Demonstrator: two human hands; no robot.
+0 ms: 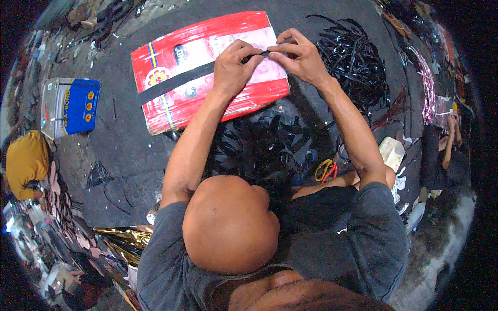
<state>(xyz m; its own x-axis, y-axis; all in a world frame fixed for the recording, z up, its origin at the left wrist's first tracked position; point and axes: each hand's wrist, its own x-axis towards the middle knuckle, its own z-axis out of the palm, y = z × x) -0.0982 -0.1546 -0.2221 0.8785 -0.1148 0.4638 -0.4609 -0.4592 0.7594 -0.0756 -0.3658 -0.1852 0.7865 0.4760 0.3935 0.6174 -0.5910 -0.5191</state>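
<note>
A flat red and white-pink carton lies tilted on the dark floor in front of me. A long black strip runs across it from its left edge to my hands. My left hand is closed in a pinch on the strip over the carton's right part. Close by, my right hand pinches the strip's end between thumb and fingers, its other fingers raised. A small dark piece of the strip shows between the two sets of fingertips.
Glossy black strips lie heaped to the right, and more black pieces lie nearer me. A blue and silver can stands left. Yellow and red loops lie by my leg. Other people sit at far left and far right.
</note>
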